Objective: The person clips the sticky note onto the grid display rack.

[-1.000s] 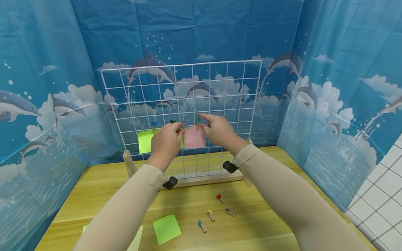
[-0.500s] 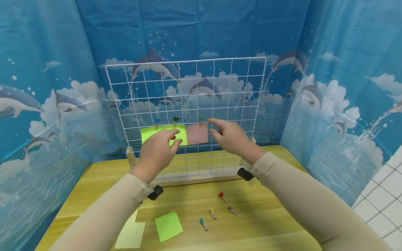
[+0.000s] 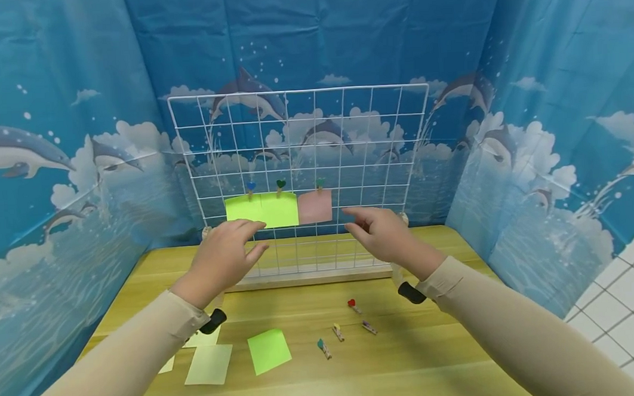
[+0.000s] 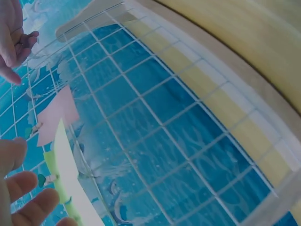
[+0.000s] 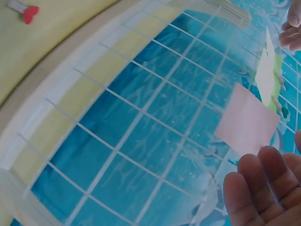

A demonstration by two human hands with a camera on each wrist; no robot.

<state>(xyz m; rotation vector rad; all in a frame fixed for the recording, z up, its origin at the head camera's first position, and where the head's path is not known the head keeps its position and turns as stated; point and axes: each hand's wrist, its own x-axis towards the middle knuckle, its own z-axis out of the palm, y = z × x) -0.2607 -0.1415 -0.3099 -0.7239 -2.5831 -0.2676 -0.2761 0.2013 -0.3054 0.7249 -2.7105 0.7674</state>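
Note:
A pink sticky note [image 3: 315, 207] hangs on the white wire grid [image 3: 366, 165], held by a teal-green heart clothespin [image 3: 320, 184]. Left of it hang two lime sticky notes [image 3: 280, 210] side by side, under a blue heart clothespin [image 3: 251, 188] and a dark green one. My left hand [image 3: 224, 253] is in front of the lime notes' lower edge, fingers relaxed, nothing in it. My right hand [image 3: 380, 233] hovers right of the pink note, thumb and fingers apart, also holding nothing. In the right wrist view its fingers [image 5: 249, 174] show below the pink note [image 5: 247, 120].
On the wooden table [image 3: 411, 360] lie a lime note [image 3: 269, 350], several pale yellow notes [image 3: 208, 365] at left, and teal [image 3: 324, 348], yellow [image 3: 338, 332], purple [image 3: 369, 327] and red [image 3: 354, 306] clothespins. A dolphin-print curtain surrounds the table's back and sides.
Both hands have let go around the pink note and moved down and apart, the left to the left, the right to the right. The pink note stays clipped on the grid.

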